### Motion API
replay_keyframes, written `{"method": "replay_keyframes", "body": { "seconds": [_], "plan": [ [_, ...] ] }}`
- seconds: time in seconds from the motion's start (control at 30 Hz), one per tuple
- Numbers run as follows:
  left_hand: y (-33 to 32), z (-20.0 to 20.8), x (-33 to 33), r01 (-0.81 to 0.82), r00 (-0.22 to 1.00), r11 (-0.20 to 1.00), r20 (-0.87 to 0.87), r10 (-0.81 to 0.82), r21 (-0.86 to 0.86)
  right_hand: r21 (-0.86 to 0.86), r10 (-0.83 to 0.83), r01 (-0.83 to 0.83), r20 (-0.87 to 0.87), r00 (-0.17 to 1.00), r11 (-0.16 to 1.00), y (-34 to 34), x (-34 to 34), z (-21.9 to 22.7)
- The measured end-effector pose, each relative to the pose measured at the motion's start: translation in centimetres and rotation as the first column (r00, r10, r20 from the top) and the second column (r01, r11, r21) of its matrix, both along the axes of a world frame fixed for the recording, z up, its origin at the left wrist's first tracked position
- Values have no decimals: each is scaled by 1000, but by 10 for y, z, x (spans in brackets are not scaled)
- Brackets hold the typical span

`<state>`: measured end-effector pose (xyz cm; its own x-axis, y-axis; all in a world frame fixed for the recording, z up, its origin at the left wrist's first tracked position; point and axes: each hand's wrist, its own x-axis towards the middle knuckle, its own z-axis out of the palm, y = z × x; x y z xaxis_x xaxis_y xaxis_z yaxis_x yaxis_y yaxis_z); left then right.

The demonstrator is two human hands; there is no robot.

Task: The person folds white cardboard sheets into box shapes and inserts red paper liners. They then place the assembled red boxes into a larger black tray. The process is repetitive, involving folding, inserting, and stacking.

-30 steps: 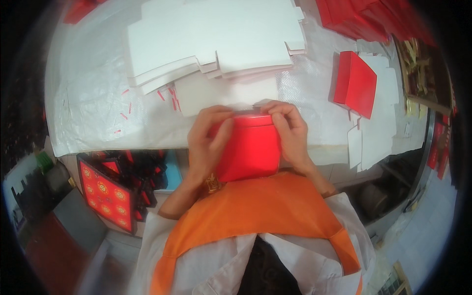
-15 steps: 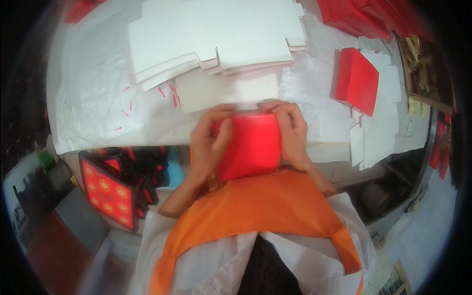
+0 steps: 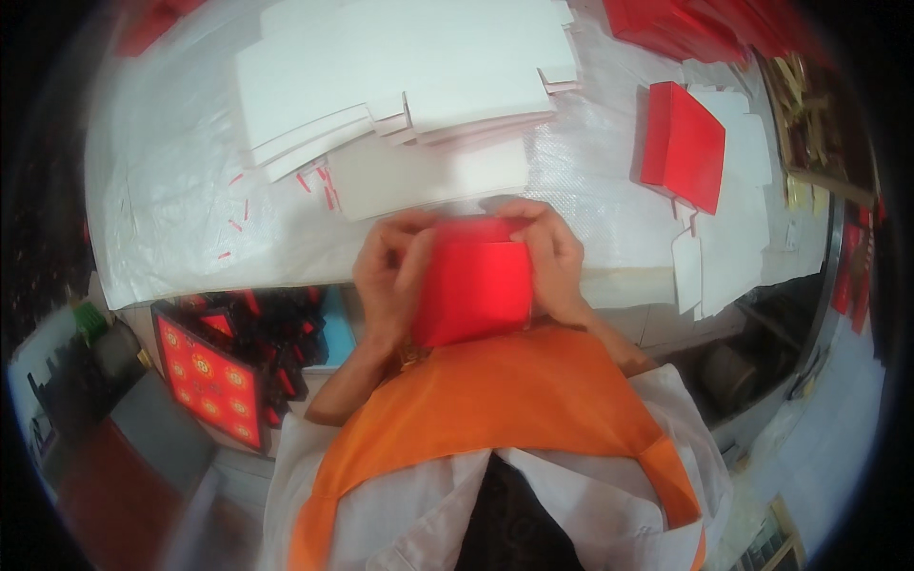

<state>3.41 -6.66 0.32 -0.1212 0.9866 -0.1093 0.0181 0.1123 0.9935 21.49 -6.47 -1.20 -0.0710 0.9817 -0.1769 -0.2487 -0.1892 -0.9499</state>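
A red cardboard box (image 3: 476,295) is held upright against my orange apron (image 3: 495,390), just off the table's front edge. My left hand (image 3: 392,271) grips its left side, the thumb lying along the near face and the fingers curled behind. On the other side my right hand (image 3: 552,252) grips the upper right corner, with the thumb near the top edge. A red flap along the top, between the two hands, is blurred. Behind the box, a single off-white card sheet (image 3: 428,176) lies on the table.
Flat white box blanks (image 3: 409,67) are piled at the far middle. Red paper strips (image 3: 328,188) lie left of the card. A finished-looking red box (image 3: 681,147) rests on more white blanks (image 3: 733,228) at right. Below the table at left stands a red patterned panel (image 3: 208,374).
The top flap of the red box has shifted and now shows above a distinct fold edge. My right thumb has come over the box's upper right corner. The view has shifted slightly.
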Motion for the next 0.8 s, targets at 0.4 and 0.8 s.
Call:
{"method": "replay_keyframes", "body": {
  "seconds": [0.4,0.8],
  "plan": [
    [59,67,-14,635,592,748,-501,-632,-192,179,169,-190,127,977,965,18,19,34],
    [89,15,-33,165,986,986,-25,-166,-32,440,-278,97,369,887,893,76,78,70]
  ]
}}
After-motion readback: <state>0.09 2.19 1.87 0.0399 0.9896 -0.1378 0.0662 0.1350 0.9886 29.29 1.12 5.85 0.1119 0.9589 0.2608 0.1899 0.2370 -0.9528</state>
